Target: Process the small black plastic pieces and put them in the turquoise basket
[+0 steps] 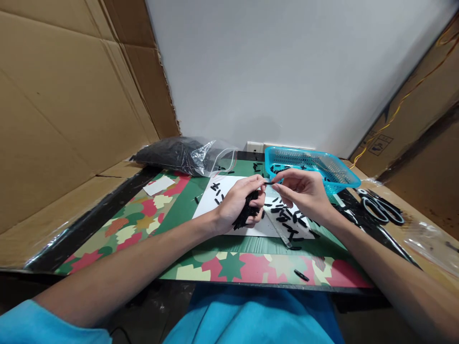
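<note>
My left hand (240, 203) is closed around a bundle of thin black strands (246, 210), held over a white sheet (229, 184). Between its thumb and forefinger is one end of a small black strip (268, 183). The fingertips of my right hand (301, 188) pinch the other end of that strip. Under and beside my right hand, several short black pieces (285, 217) lie scattered on the sheet. A thin pale flat strip (278, 227) lies slanted among them. The exact kind of the black pieces is too small to make out.
A blue plastic basket (347, 179) with black pieces inside stands behind my right hand. At the right lie scissors (380, 210) and a clear plastic bag (433, 243). A zip bag of black material (172, 155) rests at the back left. Cardboard (71, 86) walls the left side.
</note>
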Tool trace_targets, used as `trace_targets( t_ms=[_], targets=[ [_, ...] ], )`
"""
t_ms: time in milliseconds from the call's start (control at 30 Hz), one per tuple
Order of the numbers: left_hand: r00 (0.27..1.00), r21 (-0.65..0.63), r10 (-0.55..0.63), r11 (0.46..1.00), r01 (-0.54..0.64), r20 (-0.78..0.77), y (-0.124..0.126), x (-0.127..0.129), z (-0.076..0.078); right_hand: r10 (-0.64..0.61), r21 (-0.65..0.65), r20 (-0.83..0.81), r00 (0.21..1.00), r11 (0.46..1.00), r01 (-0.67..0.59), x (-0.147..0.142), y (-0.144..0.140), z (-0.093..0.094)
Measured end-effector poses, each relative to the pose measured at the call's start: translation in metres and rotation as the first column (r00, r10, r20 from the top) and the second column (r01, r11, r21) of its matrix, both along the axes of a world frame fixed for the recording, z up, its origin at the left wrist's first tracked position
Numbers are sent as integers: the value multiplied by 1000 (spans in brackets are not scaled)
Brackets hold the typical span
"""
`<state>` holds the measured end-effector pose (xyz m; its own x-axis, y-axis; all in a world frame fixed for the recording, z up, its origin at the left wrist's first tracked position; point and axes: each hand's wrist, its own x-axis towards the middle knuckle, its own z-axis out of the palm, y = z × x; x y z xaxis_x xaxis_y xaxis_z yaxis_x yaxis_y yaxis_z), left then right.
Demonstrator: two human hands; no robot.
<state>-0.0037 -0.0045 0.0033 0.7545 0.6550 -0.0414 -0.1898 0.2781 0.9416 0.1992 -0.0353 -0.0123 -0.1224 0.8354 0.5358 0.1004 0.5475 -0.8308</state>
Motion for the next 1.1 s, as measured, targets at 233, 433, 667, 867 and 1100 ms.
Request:
trace_targets(
  t_ms=[233,433,667,867,1100],
  targets=[
    [1000,10,-7,1000,6,22,0,-1,1,2,-13,-2,1000,1000,-2,3,2,-2],
    [999,60,22,998,-23,28,0,0,0,23,-54,-5,1000,998,-23,3,2,-2],
    [999,93,51,994,-52,16,-1,1,-1,15,-42,3,1000,999,-15,3,1,0],
    [995,136,102,985,-104,23,0,1,-2,-31,28,74,997,999,29,4,0,2],
    [991,79,129,989,-126,-34,1,0,-1,-256,201,322,911,959,199,8,3,0]
  ],
)
